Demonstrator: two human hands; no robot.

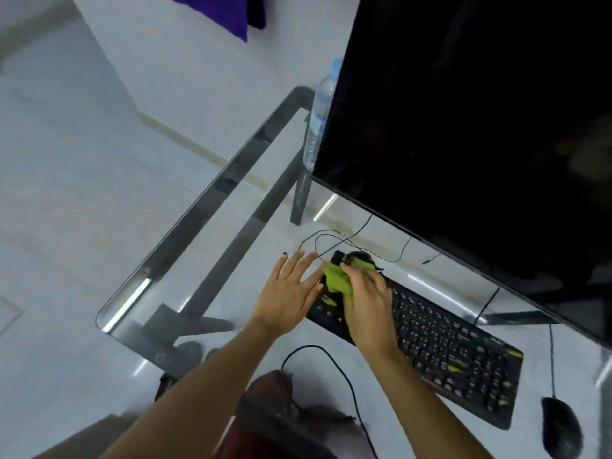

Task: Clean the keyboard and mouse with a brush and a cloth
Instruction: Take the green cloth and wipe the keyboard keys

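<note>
we are seeing a black keyboard [440, 342] lying diagonally near the tabletop's front edge, a green cloth [336, 279] bunching on its left end, a black mouse [561, 427] sitting right.

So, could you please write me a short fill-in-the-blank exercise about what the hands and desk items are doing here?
1. The right hand presses a ____ cloth onto the keyboard.
2. The left hand lies flat on the ____ desk.
3. The mouse sits untouched beside the keyboard's ____ end.

Missing words: green; glass; right
</note>
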